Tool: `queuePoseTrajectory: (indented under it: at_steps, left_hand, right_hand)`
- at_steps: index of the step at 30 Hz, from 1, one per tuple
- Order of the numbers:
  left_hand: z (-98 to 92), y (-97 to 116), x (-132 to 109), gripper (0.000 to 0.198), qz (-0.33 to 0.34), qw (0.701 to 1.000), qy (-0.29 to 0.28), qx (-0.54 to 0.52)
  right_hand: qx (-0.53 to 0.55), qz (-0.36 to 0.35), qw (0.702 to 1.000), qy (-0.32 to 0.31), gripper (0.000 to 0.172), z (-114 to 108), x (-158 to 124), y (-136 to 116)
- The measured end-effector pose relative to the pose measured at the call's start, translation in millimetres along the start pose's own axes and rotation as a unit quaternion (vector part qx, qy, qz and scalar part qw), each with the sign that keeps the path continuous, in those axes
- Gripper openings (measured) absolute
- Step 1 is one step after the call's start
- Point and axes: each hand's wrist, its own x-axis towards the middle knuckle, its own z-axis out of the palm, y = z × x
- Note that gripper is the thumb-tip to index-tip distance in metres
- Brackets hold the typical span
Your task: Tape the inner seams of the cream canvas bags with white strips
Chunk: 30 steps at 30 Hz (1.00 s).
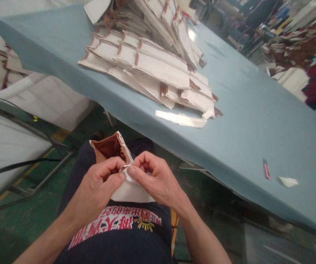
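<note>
Over my lap I hold a white fabric piece (132, 191) with a brown inner side, its top edge standing up and partly folded. My left hand (103, 183) pinches the white edge between thumb and fingers. Close beside it, my right hand (154, 176) pinches the same edge from the other side. The fingertips of both hands almost meet there. Whatever small detail lies between them is hidden by the fingers.
A blue-covered table (246, 146) runs diagonally ahead. On it lie stacks of white, brown-edged fabric pieces (160, 69), a white strip (181, 118), a pink-handled cutter (267, 170) and a white scrap (288, 181). A metal frame (48, 172) stands at left.
</note>
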Motion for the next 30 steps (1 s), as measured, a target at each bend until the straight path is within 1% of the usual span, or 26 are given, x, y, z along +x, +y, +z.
queuePoseTrajectory:
  at_steps: [2,4,6,8,10,11,13,16,18,21,24,26,28,30]
  left_hand:
    - [3.5,1,-3,0.029,0.005,1.0,0.016,0.0]
    - [8.3,3,-6,0.028,0.006,0.999,0.039,-0.002]
    - [13.4,7,-9,0.027,-0.009,0.998,0.065,-0.016]
    - [17.7,12,-10,0.025,-0.033,0.995,0.089,-0.039]
    - [20.4,16,-10,0.024,-0.041,0.992,0.109,-0.049]
    - [21.2,18,-10,0.023,-0.036,0.992,0.114,-0.047]
    - [22.5,19,-10,0.023,-0.009,0.992,0.121,-0.035]
    - [24.4,17,-11,0.022,0.038,0.99,0.136,-0.021]
    - [25.6,14,-12,0.023,0.067,0.986,0.151,-0.005]
    - [26.1,14,-12,0.024,0.09,0.983,0.156,0.036]
    - [24.5,15,-8,0.023,0.074,0.984,0.153,0.053]
    - [21.4,17,-3,0.022,0.055,0.986,0.148,0.043]
    - [15.8,19,2,0.022,0.036,0.99,0.134,0.027]
    - [7.4,20,6,0.022,0.02,0.993,0.112,0.009]
  right_hand:
    - [0.033,0.015,0.999,-0.014,0.044,3,0,1]
    - [0.054,0.033,0.998,-0.022,0.047,6,0,1]
    - [0.061,0.032,0.997,-0.018,0.042,12,-2,1]
    - [0.055,0.01,0.998,-0.003,0.031,18,-4,2]
    - [0.053,-0.009,0.998,0.016,0.024,25,-6,4]
    - [0.06,-0.01,0.998,0.019,0.023,29,-7,5]
    - [0.102,-0.003,0.995,0.017,0.027,36,-7,7]
    - [0.192,0.026,0.981,0.001,0.037,43,-6,7]
    - [0.226,0.047,0.973,-0.006,0.037,46,-5,7]
    - [0.222,0.057,0.973,0.003,0.033,50,-1,7]
    - [0.19,0.038,0.98,0.048,0.027,57,5,10]
    - [0.17,0.024,0.982,0.074,0.026,60,12,12]
    - [0.155,0.016,0.985,0.071,0.029,58,19,13]
    - [0.125,-0.003,0.991,0.055,0.032,50,22,12]
